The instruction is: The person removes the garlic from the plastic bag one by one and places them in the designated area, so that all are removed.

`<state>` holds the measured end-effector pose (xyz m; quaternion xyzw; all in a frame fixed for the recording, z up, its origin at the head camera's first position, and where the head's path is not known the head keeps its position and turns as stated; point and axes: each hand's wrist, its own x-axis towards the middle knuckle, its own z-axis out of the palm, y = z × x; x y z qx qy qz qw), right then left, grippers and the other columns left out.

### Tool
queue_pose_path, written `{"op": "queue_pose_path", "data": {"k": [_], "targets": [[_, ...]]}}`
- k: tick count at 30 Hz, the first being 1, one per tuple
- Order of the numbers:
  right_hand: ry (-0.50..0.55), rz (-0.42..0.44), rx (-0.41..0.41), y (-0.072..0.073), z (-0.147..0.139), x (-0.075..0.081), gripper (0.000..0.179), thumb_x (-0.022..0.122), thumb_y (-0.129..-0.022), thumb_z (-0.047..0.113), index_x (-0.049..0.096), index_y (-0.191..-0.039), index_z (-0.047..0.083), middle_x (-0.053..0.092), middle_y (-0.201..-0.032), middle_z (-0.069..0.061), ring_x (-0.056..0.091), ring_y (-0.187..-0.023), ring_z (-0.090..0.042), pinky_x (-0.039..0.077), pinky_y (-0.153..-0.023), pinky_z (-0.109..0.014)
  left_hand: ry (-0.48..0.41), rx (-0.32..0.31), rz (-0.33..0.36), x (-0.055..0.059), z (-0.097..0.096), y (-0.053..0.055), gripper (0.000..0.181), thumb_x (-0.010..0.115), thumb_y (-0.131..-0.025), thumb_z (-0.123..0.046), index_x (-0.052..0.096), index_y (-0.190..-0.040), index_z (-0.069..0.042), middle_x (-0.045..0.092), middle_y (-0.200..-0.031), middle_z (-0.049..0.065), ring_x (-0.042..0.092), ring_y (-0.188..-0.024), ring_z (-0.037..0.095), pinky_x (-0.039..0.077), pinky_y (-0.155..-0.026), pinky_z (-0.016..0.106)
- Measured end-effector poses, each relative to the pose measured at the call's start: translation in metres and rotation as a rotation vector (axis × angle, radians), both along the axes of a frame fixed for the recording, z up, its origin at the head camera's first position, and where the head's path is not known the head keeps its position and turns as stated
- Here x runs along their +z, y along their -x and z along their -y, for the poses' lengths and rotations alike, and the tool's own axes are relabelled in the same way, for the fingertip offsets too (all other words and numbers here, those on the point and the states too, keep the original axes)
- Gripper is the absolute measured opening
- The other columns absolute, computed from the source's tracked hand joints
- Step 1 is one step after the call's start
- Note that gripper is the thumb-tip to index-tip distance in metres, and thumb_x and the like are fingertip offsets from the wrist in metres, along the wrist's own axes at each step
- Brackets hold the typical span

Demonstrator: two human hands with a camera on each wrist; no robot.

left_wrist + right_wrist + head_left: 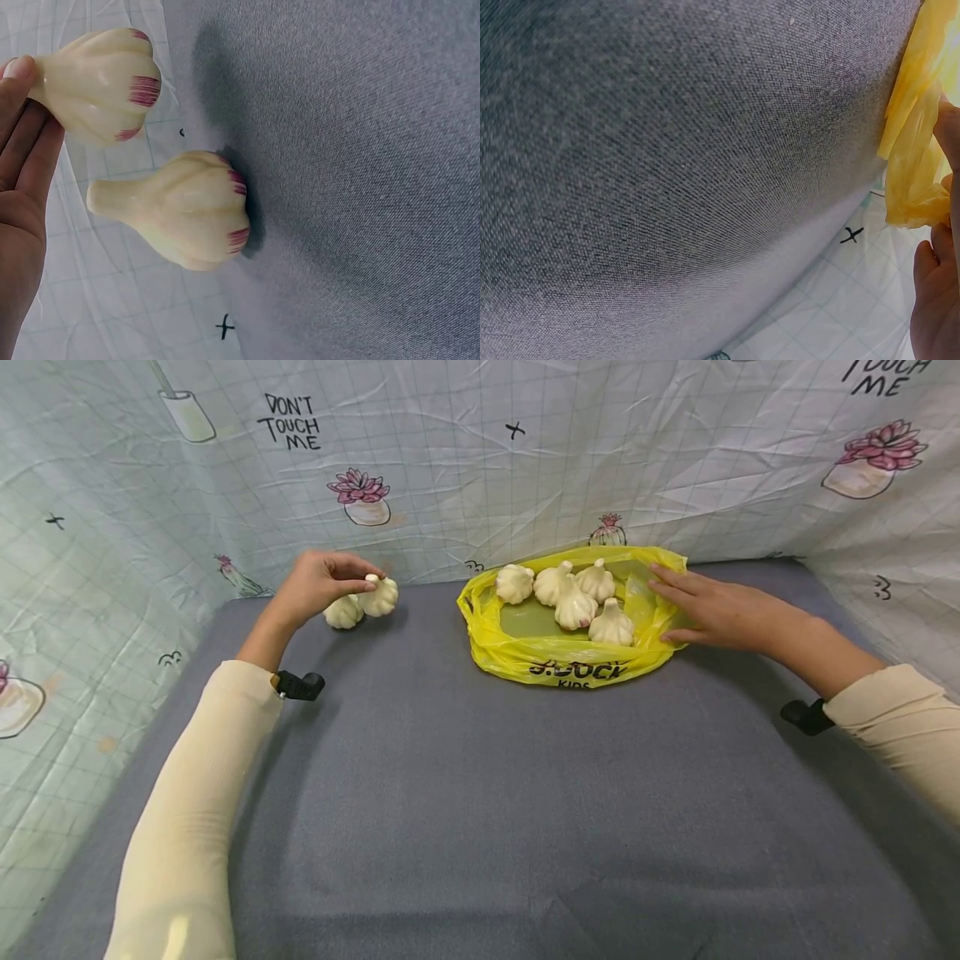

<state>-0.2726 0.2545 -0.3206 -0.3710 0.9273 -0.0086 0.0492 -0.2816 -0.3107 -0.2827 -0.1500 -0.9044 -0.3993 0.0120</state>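
At the back left my left hand point(358, 580) pinches a white garlic bulb point(382, 598) by its stem, holding it just over the grey cloth. A second bulb point(343, 612) lies beside it on the cloth. The left wrist view shows the held bulb point(101, 82) at my fingertips point(19, 75) and the lying bulb point(180, 210) below it. My right hand point(693, 602) lies flat, fingers straight, on the right edge of a yellow plastic bag point(570, 664). Several garlic bulbs point(576, 607) sit on the opened bag.
A grey cloth point(480, 810) covers the table. A printed white sheet point(480, 468) walls in the back and both sides. The right wrist view shows the bag's edge point(915, 135) and the side of my right hand point(937, 300).
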Motion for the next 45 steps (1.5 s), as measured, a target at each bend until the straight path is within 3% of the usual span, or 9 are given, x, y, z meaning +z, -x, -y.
{"op": "queue_pose_path", "data": {"k": [7, 12, 18, 24, 38, 45], "targets": [[0.0, -0.009, 0.004, 0.0, -0.001, 0.0, 0.083, 0.066, -0.1, 0.038, 0.025, -0.159, -0.003, 0.008, -0.168, -0.023, 0.02, -0.149, -0.05, 0.03, -0.113, -0.065, 0.036, -0.045, 0.023, 0.001, 0.002, 0.007, 0.028, 0.077, -0.093, -0.024, 0.077, -0.117, -0.01, 0.077, -0.11, 0.001, 0.071, -0.098, 0.002, 0.053, -0.085, 0.018], [0.0, -0.007, 0.0, 0.0, -0.001, 0.0, 0.083, 0.067, -0.1, 0.038, 0.025, -0.159, -0.003, 0.009, -0.168, -0.023, 0.021, -0.149, -0.049, 0.03, -0.114, -0.064, 0.07, -0.06, 0.059, 0.002, 0.005, 0.012, 0.029, 0.077, -0.094, -0.026, 0.077, -0.118, -0.011, 0.077, -0.11, -0.001, 0.07, -0.099, 0.002, 0.053, -0.085, 0.018], [0.003, 0.002, -0.005, 0.0, -0.001, -0.001, 0.083, 0.066, -0.1, 0.038, 0.024, -0.159, -0.003, 0.008, -0.168, -0.023, 0.02, -0.149, -0.049, 0.029, -0.114, -0.065, 0.103, -0.058, 0.106, 0.003, 0.009, 0.018, 0.031, 0.076, -0.093, -0.031, 0.077, -0.118, -0.012, 0.077, -0.111, -0.005, 0.07, -0.099, 0.005, 0.054, -0.088, 0.027], [-0.008, 0.0, -0.008, 0.001, -0.001, 0.0, 0.084, 0.066, -0.1, 0.039, 0.024, -0.159, -0.003, 0.008, -0.168, -0.023, 0.02, -0.149, -0.049, 0.028, -0.114, -0.064, 0.101, -0.076, 0.126, 0.004, 0.012, 0.023, 0.029, 0.076, -0.094, -0.028, 0.077, -0.117, -0.01, 0.077, -0.111, -0.004, 0.069, -0.102, 0.006, 0.054, -0.086, 0.022], [-0.012, -0.003, -0.008, 0.001, 0.0, 0.0, 0.084, 0.066, -0.1, 0.039, 0.024, -0.159, -0.003, 0.008, -0.168, -0.023, 0.02, -0.149, -0.05, 0.029, -0.114, -0.065, 0.156, -0.034, 0.197, 0.008, 0.016, 0.028, 0.035, 0.075, -0.094, -0.036, 0.076, -0.121, -0.013, 0.076, -0.114, -0.007, 0.066, -0.105, 0.006, 0.052, -0.093, 0.032], [-0.012, -0.01, -0.002, 0.001, -0.001, -0.001, 0.083, 0.066, -0.1, 0.038, 0.024, -0.159, -0.003, 0.009, -0.168, -0.023, 0.02, -0.149, -0.049, 0.03, -0.114, -0.064, 0.212, -0.025, 0.195, 0.012, 0.013, 0.033, 0.038, 0.075, -0.093, -0.038, 0.076, -0.122, -0.014, 0.075, -0.118, -0.006, 0.064, -0.105, 0.006, 0.049, -0.095, 0.036]]}}
